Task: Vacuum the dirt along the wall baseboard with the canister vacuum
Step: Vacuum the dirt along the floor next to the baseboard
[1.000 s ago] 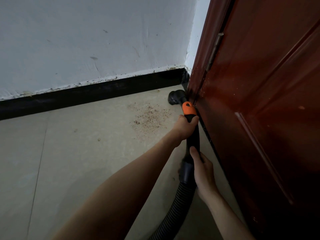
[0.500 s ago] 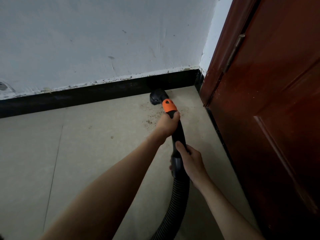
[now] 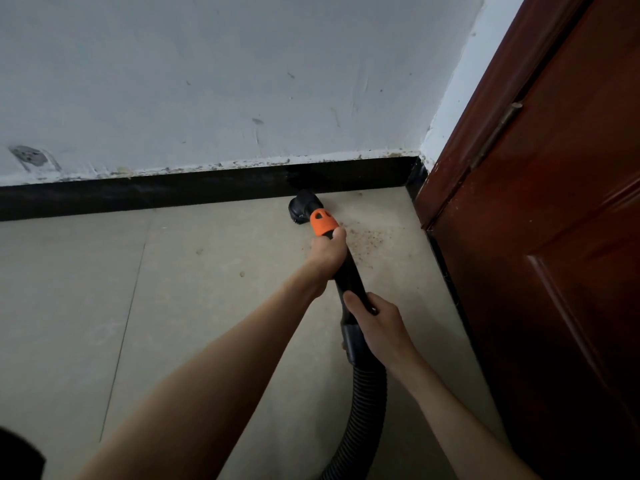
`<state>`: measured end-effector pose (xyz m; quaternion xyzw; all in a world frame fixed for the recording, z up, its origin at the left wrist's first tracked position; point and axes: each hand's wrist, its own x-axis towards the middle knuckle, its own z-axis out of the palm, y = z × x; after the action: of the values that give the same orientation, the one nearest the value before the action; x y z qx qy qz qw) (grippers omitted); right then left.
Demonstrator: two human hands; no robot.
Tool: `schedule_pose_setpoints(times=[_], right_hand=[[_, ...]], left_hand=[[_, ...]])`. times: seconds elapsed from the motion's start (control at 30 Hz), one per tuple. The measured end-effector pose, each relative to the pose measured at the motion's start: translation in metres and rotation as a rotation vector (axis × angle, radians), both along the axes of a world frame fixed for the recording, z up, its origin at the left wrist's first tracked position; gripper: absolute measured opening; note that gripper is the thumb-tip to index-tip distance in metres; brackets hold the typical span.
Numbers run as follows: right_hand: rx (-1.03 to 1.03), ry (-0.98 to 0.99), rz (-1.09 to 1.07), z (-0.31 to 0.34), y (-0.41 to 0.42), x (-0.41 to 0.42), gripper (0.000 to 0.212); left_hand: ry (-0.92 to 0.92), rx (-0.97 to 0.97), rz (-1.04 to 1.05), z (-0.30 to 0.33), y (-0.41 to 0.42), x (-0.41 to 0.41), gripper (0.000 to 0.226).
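While both hands — left hand (image 3: 327, 252), right hand (image 3: 375, 322) — are gripping the wand (image 3: 349, 277), its nozzle (image 3: 303, 207) is touching the baseboard (image 3: 173, 194) beside dirt (image 3: 370, 237).

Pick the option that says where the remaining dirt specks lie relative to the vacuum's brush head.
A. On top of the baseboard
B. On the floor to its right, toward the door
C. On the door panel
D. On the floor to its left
B: the reddish dirt specks are scattered on the floor right of the brush head, between it and the door, while the nozzle sits against the black baseboard.
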<state>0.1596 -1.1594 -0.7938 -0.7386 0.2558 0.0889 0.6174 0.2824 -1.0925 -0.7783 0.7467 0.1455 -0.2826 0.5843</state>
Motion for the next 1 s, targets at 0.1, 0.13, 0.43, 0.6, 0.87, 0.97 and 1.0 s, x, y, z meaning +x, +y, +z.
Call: schedule_pose_setpoints(times=[0.1,0.13,0.43,0.6,0.87,0.97,1.0], right_hand=[[-0.151,-0.022,0.032,-0.002,-0.001,-0.006,0.031],[-0.204,-0.030,0.034,-0.002,-0.001,-0.008,0.031],[-0.567,0.006,0.126,0.003,0.001,-0.024,0.028],[-0.677,0.033,0.103,0.007,-0.013,-0.036,0.027],[-0.696,0.093,-0.043,0.007,-0.036,-0.049,0.026],[-0.595,0.095,-0.116,0.003,-0.043,-0.055,0.027],[-0.537,0.083,-0.149,0.002,-0.047,-0.057,0.027]], left_hand=[[0.033,-0.058,0.033,-0.004,0.003,-0.006,0.026],[0.038,-0.080,0.037,-0.005,0.003,-0.007,0.028],[0.009,-0.064,0.019,-0.013,0.000,-0.015,0.039],[0.075,-0.096,-0.129,-0.012,-0.020,-0.022,0.046],[0.086,-0.135,-0.247,-0.005,-0.062,-0.032,0.041],[0.073,-0.116,-0.306,-0.005,-0.074,-0.038,0.043],[0.073,-0.124,-0.333,-0.005,-0.077,-0.040,0.042]])
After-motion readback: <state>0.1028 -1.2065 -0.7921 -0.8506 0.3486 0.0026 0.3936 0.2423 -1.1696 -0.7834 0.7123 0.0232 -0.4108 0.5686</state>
